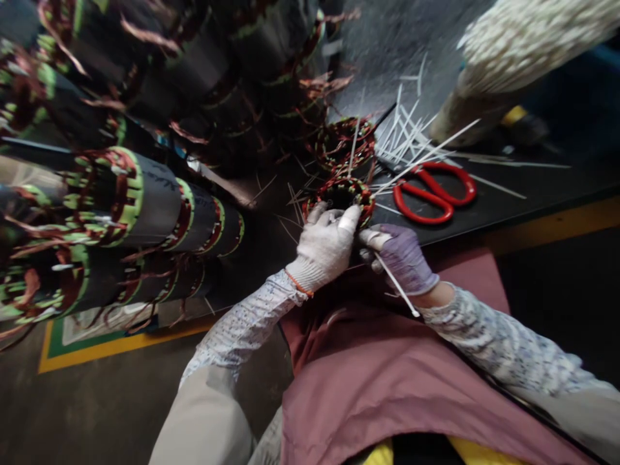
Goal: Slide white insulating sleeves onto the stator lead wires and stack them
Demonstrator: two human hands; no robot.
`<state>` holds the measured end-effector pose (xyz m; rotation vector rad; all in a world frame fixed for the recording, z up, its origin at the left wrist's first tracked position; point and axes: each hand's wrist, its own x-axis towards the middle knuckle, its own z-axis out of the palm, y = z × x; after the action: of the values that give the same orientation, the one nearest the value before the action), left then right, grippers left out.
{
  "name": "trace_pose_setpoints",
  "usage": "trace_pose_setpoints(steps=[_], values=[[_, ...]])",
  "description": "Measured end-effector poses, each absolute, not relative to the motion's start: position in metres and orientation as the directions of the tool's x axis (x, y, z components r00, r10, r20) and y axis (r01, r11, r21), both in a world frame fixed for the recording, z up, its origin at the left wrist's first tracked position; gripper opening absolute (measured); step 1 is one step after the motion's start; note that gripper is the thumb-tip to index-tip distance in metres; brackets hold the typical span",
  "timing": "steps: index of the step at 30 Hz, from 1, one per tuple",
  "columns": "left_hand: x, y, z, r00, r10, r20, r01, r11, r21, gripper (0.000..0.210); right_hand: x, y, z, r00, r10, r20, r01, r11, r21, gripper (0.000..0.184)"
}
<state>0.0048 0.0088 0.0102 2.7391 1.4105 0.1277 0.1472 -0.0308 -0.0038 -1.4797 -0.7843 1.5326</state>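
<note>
Close in front of me stands a motor stator (341, 188) with copper windings and yellow-green slot liners around its open end. My left hand (325, 242), in a white knit glove, is closed on the near rim, fingers curled over the windings. At the stator's right side my right hand (402, 258), in a purple-tinged glove, pinches a white cable tie (398, 284) that hangs down toward my apron. Its fingertips are close to the windings, and the tie's upper part is hidden by the fingers. Directly behind is another stator's winding end (345, 139).
Red-handled scissors (431, 194) lie on the dark bench to the right, beside scattered white cable ties (404, 132). A thick bundle of off-white strands (527, 45) rises at the upper right. Stacked stators (159, 200) with loose copper leads fill the left.
</note>
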Motion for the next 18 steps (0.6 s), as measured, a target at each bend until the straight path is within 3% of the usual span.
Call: trace_pose_setpoints(steps=[4, 6, 7, 8, 9, 11, 18], values=[[-0.002, 0.004, 0.012, 0.648, 0.744, 0.162, 0.746, -0.663, 0.059, 0.050, 0.188, -0.042, -0.003, 0.064, 0.944, -0.323, 0.013, -0.325, -0.946, 0.040], [-0.007, 0.002, 0.009, 0.672, 0.698, 0.248, 0.717, -0.696, 0.018, 0.044, 0.227, -0.038, 0.001, 0.217, 0.971, -0.097, 0.318, -0.165, -0.934, 0.036], [-0.009, 0.001, 0.007, 0.670, 0.690, 0.274, 0.717, -0.698, 0.004, 0.042, 0.250, -0.030, 0.004, 0.304, 0.951, 0.049, 0.500, -0.116, -0.859, 0.032], [-0.011, 0.001, 0.005, 0.670, 0.685, 0.286, 0.715, -0.699, -0.004, 0.040, 0.272, -0.020, 0.009, 0.347, 0.920, 0.180, 0.721, -0.139, -0.678, 0.027], [-0.012, 0.001, 0.004, 0.670, 0.687, 0.282, 0.717, -0.697, -0.008, 0.040, 0.291, -0.006, 0.014, 0.394, 0.894, 0.215, 0.780, -0.201, -0.593, 0.019], [-0.012, -0.001, 0.006, 0.671, 0.702, 0.239, 0.725, -0.688, -0.014, 0.041, 0.319, 0.027, 0.022, 0.424, 0.885, 0.191, 0.818, -0.284, -0.501, 0.014], [-0.015, -0.010, 0.013, 0.633, 0.752, 0.184, 0.765, -0.644, 0.005, 0.038, 0.309, 0.082, 0.018, 0.499, 0.862, -0.088, 0.844, -0.506, -0.175, 0.044]])
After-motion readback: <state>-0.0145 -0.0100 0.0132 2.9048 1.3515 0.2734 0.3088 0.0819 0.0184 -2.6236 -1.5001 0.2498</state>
